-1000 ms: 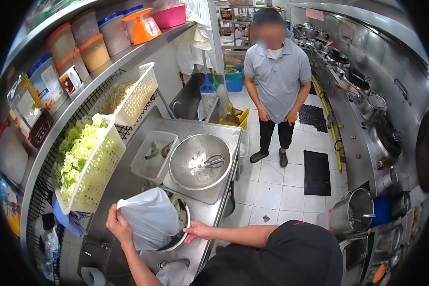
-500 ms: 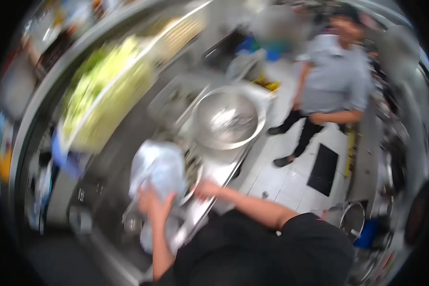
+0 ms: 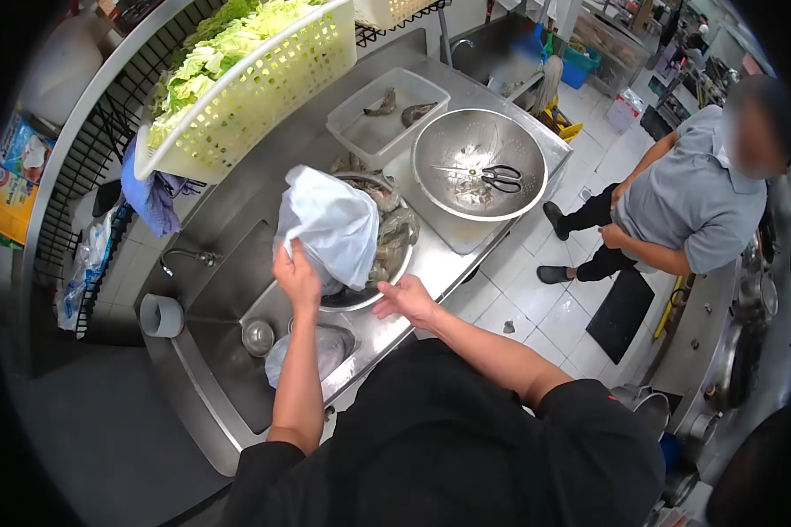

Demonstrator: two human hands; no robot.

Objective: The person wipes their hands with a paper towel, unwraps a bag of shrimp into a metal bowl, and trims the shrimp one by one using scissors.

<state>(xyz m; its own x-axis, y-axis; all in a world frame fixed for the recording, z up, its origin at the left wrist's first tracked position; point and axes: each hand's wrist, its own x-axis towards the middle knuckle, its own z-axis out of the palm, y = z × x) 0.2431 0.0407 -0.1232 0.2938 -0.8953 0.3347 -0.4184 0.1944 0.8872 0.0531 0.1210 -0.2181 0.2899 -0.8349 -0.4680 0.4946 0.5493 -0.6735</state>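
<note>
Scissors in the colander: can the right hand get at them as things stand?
Probably yes: the right hand looks empty, and the scissors lie uncovered in the open-topped colander.

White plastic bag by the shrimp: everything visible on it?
The whitish plastic bag looks thin, slightly translucent and crumpled, with folds across its upper part. The left hand grips its near-left side. It overlaps the bowl of shrimp, hiding part of both; whether it rests on them is unclear. The opening and any contents can't be made out.
</note>
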